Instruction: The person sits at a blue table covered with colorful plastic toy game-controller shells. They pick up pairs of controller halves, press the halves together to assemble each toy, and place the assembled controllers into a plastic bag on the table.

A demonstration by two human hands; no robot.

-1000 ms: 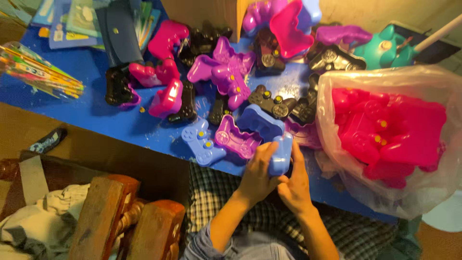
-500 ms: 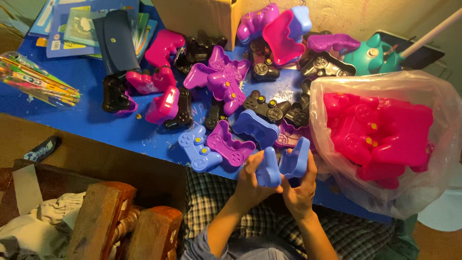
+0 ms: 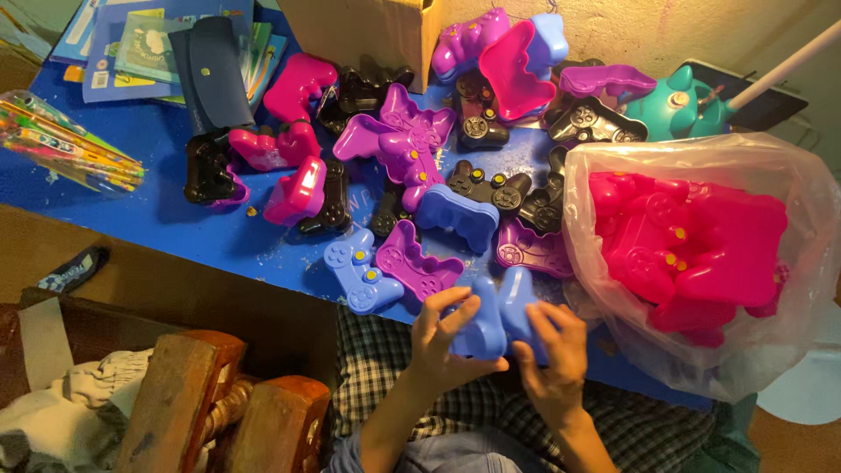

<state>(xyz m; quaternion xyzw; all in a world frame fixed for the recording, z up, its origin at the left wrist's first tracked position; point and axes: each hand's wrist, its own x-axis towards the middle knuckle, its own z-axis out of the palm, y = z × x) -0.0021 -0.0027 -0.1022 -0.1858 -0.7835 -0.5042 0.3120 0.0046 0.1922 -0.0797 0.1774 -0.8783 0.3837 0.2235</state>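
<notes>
Both hands hold one light blue toy controller shell [image 3: 495, 317] at the near edge of the blue table [image 3: 175, 219], above the lap. The left hand [image 3: 442, 337] clasps its left side, fingers curled over the top; the right hand [image 3: 552, 350] grips its right lobe from below. Just beyond lie a blue controller [image 3: 359, 273] and a purple shell [image 3: 416, 267]. To the right, a clear plastic bag [image 3: 701, 254] holds pink shells [image 3: 683, 245].
</notes>
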